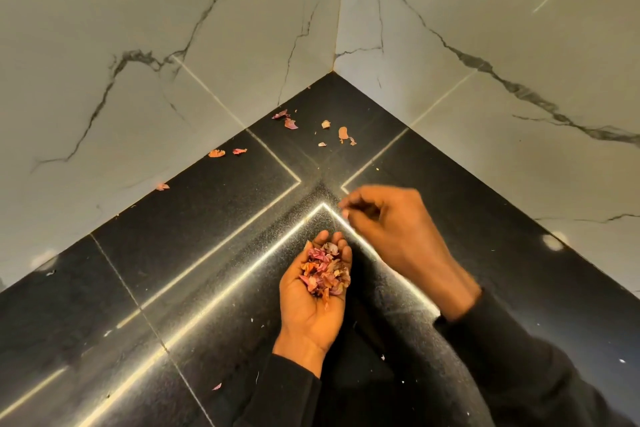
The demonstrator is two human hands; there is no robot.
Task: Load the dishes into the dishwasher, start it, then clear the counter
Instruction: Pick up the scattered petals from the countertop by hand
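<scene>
No text, label, brand, number or sign can be read anywhere on the surfaces shown.

Two hands show: one left hand (311, 308) and one right hand (384, 218). Each comes out of a dark sleeve, so there are two sleeves, the left sleeve (277, 395) and the right sleeve (519, 357). There is one black counter (173, 253) and two marble walls, the left wall (138, 28) and the right wall (485, 10). About ten loose peel scraps (343, 133) lie on the counter: six far by the corner, two left of those, one at the left wall, one near. One heap of scraps (325, 270) cannot be counted piece by piece.
</scene>
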